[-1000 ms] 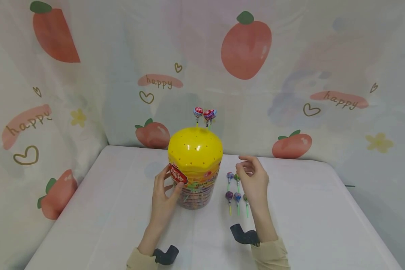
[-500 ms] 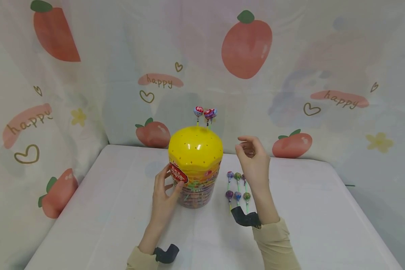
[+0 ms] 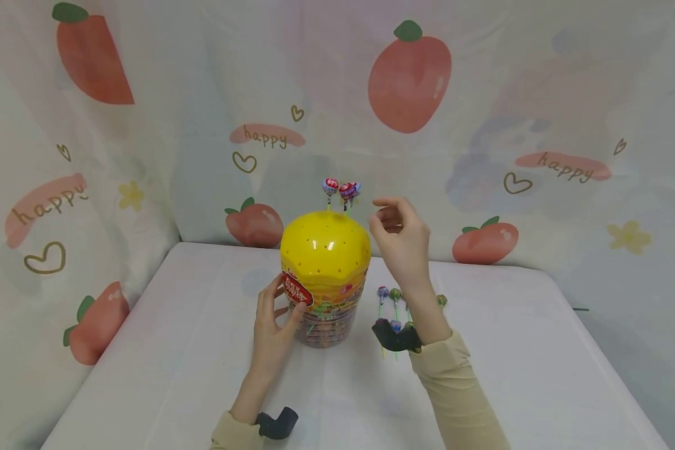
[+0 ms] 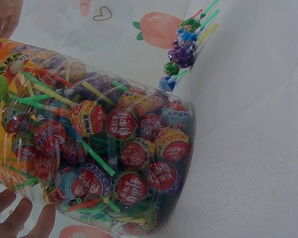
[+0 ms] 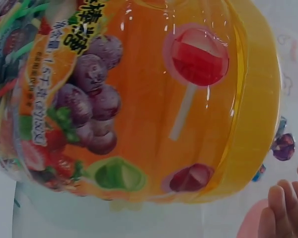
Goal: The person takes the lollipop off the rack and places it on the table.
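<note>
A clear plastic jar full of lollipops (image 3: 324, 328) stands upright on the table, with a yellow lid (image 3: 326, 247) dotted with small holes. Several wrapped lollipops (image 3: 330, 186) stick up from the lid's back part. My left hand (image 3: 272, 331) grips the jar's left side, its thumb in front and its fingers round the side. Right of the lid, my right hand (image 3: 407, 244) is raised, fingers loosely bent with a gap to the thumb and nothing seen between them. In the right wrist view its fingers (image 5: 280, 210) appear near the lid's edge, close to the inserted lollipops (image 5: 284, 147).
Lollipops (image 3: 395, 294) lie in rows on the white table (image 3: 191, 350) right of the jar, partly hidden by my right forearm. A fruit-printed curtain (image 3: 315, 62) hangs behind and at the sides. A dark camera mount (image 3: 278, 424) sits on my left wrist.
My right hand has risen from beside the table lollipops and moved leftward to the lid's height, next to the lollipops on top. My left hand and the jar have stayed in place.
</note>
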### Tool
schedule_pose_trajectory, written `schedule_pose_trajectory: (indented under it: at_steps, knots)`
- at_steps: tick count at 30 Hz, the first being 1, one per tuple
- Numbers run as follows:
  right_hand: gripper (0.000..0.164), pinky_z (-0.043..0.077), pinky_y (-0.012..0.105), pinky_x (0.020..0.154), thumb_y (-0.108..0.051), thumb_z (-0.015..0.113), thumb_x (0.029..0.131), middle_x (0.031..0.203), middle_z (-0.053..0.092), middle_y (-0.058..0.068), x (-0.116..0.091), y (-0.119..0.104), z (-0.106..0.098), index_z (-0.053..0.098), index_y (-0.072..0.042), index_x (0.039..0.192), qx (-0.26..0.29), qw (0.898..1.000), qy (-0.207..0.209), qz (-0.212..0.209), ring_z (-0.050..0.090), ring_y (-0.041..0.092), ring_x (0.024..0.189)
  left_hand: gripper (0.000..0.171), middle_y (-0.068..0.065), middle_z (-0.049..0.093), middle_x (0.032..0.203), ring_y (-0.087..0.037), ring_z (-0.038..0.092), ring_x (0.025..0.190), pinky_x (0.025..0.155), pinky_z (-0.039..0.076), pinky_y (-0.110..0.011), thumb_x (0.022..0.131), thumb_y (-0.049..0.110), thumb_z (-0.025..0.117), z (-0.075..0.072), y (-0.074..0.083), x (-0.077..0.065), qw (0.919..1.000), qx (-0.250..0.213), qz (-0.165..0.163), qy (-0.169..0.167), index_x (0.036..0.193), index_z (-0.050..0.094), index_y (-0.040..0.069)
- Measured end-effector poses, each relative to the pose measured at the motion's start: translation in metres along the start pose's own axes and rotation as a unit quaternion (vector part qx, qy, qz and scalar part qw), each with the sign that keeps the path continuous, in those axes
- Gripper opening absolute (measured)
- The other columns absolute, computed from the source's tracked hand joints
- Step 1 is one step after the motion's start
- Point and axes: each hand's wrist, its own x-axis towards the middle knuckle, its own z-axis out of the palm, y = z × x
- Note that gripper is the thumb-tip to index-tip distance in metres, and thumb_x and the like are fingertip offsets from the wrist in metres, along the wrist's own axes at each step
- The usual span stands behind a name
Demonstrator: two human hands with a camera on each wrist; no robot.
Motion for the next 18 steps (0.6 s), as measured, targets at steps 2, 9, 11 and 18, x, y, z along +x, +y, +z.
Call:
schedule_pose_trajectory:
  at_steps: [2,9,11,18]
  knots:
    - [0.025,0.049,0.018,0.077,-0.006,0.066,0.088,0.092,0.065,0.016,0.004,-0.003,0.003,0.064,-0.001,0.113,0.007,1.0,-0.006,-0.004,0.059,0.022,0.082,0.068,-0.002,0.042,0.143,-0.019,0.043,0.128,0.097,0.049,-0.045,0.089,0.028,0.068,0.0,0.0,0.0,1.0,0.001,0.0,0.0,0.148,0.033,0.026]
    - [0.027,0.054,0.038,0.085,-0.004,0.065,0.088,0.097,0.066,0.018,0.015,-0.002,0.016,0.061,0.0,0.114,0.026,0.999,-0.033,-0.026,0.062,0.028,0.088,0.069,-0.005,0.042,0.144,-0.022,0.043,0.129,0.096,0.05,-0.049,0.089,0.028,0.068,0.0,-0.002,0.0,1.0,0.005,0.004,0.003,0.148,0.033,0.022]
    - [0.029,0.054,0.041,0.086,-0.003,0.065,0.087,0.098,0.066,0.019,0.017,-0.001,0.019,0.06,0.0,0.116,0.03,0.998,-0.04,-0.028,0.062,0.029,0.089,0.069,-0.004,0.041,0.144,-0.023,0.043,0.129,0.096,0.05,-0.049,0.089,0.029,0.068,0.0,-0.003,0.0,1.0,0.003,0.003,0.002,0.148,0.033,0.022]
    - [0.034,0.055,0.043,0.087,-0.002,0.065,0.087,0.101,0.065,0.02,0.022,0.002,0.028,0.057,-0.001,0.12,0.037,0.997,-0.059,-0.029,0.062,0.03,0.09,0.069,-0.003,0.041,0.145,-0.023,0.042,0.13,0.096,0.049,-0.05,0.09,0.028,0.068,0.0,-0.001,0.001,1.0,0.001,0.004,0.0,0.149,0.032,0.024]
